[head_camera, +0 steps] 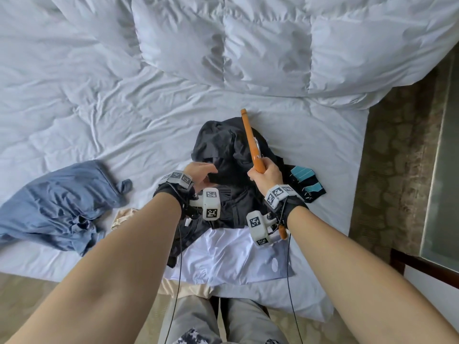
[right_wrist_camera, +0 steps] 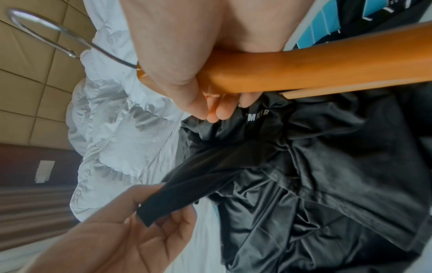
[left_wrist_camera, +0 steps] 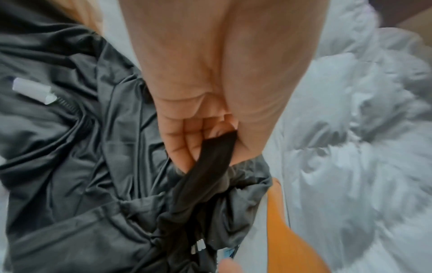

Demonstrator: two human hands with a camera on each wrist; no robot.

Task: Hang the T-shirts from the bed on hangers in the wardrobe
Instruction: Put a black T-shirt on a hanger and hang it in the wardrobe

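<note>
Wooden hanger point(head_camera: 250, 140) gripped in right hand point(head_camera: 265, 175), black T-shirt point(head_camera: 223, 145) collar pinched in left hand point(head_camera: 198, 173).

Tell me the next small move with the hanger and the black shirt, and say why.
Probably slide the near arm of the wooden hanger into the opening that the left hand holds up. That hand pinches a dark band at the edge of the black T-shirt, lifted off the bed, while the right hand grips the hanger just above the cloth, not yet inside it.
</note>
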